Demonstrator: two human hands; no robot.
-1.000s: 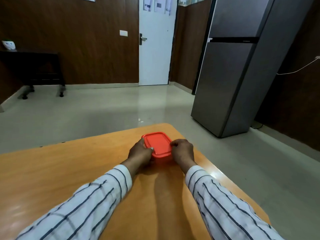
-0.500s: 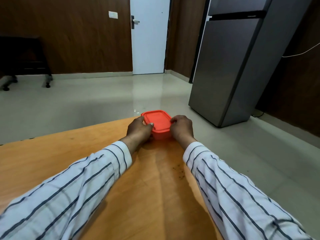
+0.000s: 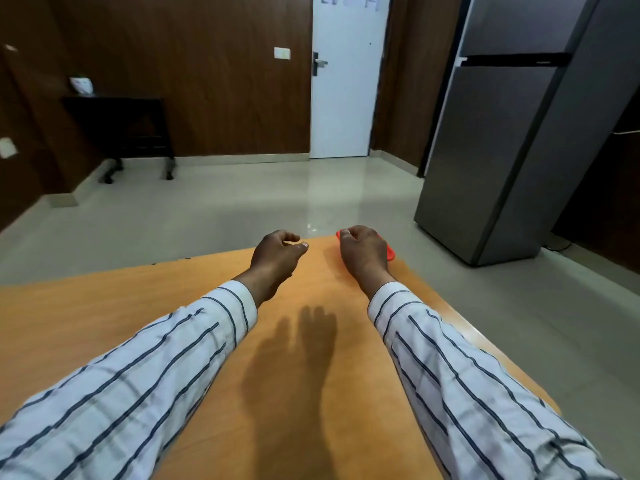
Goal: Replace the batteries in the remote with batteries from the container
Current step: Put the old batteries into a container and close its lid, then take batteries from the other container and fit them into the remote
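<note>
At the far right corner of the orange wooden table [image 3: 104, 306], a red plastic container [image 3: 390, 252] shows only as two red edges, one on each side of my right hand [image 3: 363, 252], which covers and grips it. I cannot tell whether the lid alone or the whole box is under the hand. My left hand [image 3: 277, 258] hovers to its left, apart from the container, its fingers loosely curled with nothing in them. No remote or batteries are in view. Both arms wear striped white sleeves.
The table's far edge runs just beyond both hands, and its right edge slants close past my right arm. On the floor beyond stand a grey fridge [image 3: 502, 133] at the right, a white door [image 3: 343, 98] and a dark side table [image 3: 128, 123] at the left.
Both hands held the red container between them before. Now my left hand has let go and drawn left, and my right hand has shifted the container toward the table's right corner.
</note>
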